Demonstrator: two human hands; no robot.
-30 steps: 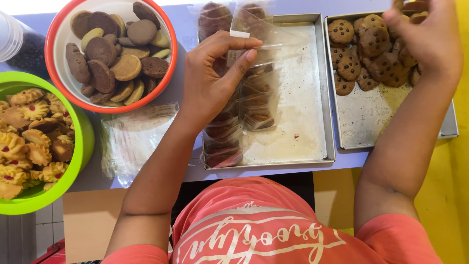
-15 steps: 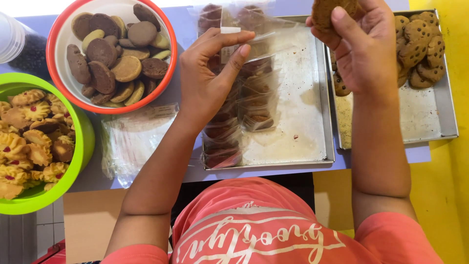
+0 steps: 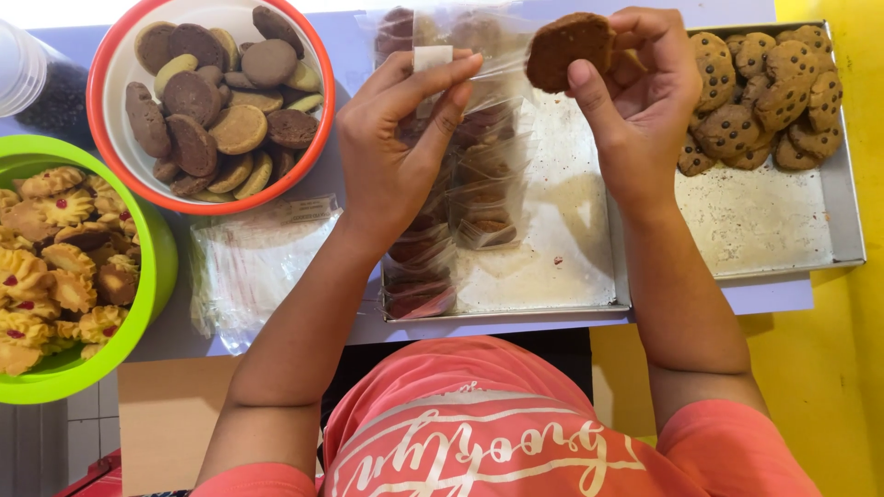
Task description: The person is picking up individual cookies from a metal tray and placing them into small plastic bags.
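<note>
My left hand (image 3: 401,147) pinches the mouth of a clear plastic bag (image 3: 493,55) above a metal tray (image 3: 575,267). My right hand (image 3: 635,92) holds a brown chocolate chip cookie (image 3: 568,48) right beside the bag's opening. Under the hands, rows of bagged cookies (image 3: 442,239) lie on the left part of that tray. A second metal tray (image 3: 764,221) to the right carries a heap of loose chocolate chip cookies (image 3: 764,92) in its far corner.
A red-rimmed bowl (image 3: 106,110) with brown and pale round cookies stands at the far left. A green bowl (image 3: 157,267) with yellow swirl cookies is nearer. A stack of empty clear bags (image 3: 253,267) lies between bowls and tray. Yellow floor shows at right.
My right hand left the loose cookie heap with one cookie and carried it left to the bag's mouth. My left hand kept hold of the bag.
</note>
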